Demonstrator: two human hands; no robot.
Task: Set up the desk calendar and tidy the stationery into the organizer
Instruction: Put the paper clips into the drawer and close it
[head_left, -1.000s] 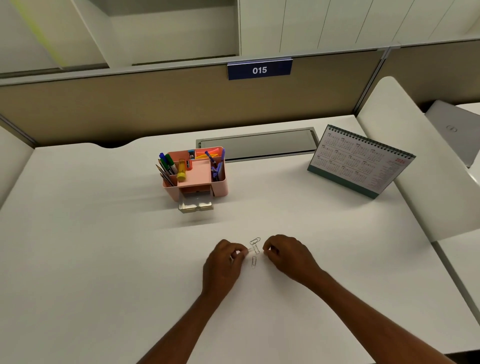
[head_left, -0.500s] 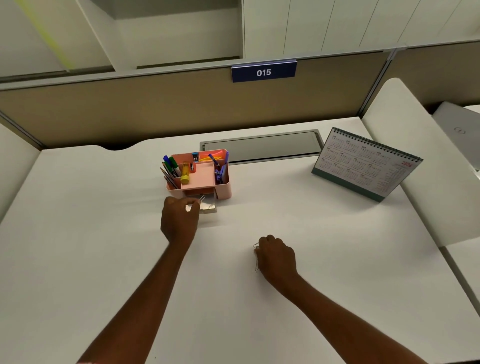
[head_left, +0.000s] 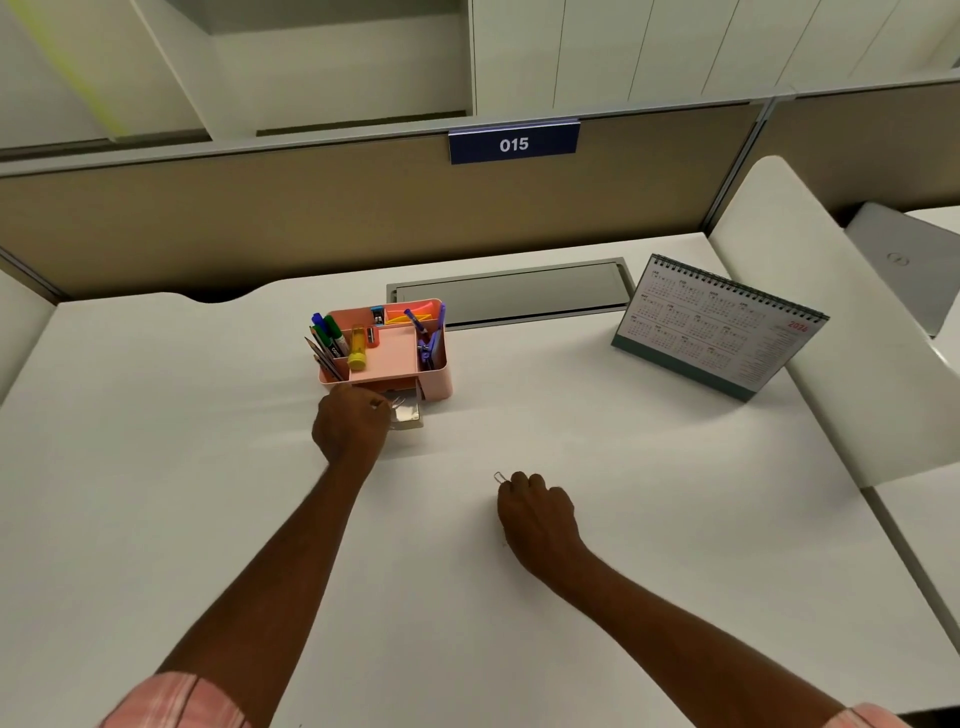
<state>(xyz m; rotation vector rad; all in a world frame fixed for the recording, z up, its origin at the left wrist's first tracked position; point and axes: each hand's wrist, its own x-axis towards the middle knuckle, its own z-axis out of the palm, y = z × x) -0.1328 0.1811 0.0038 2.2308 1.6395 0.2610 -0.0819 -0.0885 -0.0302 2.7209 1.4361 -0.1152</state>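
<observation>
The left hand (head_left: 353, 426) pinched a small clip (head_left: 396, 401), the open organizer drawer (head_left: 410, 414) just beside its fingertips, while the right hand (head_left: 535, 506), fingers curled, nipped a paper clip (head_left: 500, 477).

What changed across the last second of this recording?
The left hand left the middle of the desk and moved forward-left to the organizer's open drawer, where it holds the clips it picked up. The right hand stayed put, pinching a remaining paper clip. The organizer and calendar are unchanged.
</observation>
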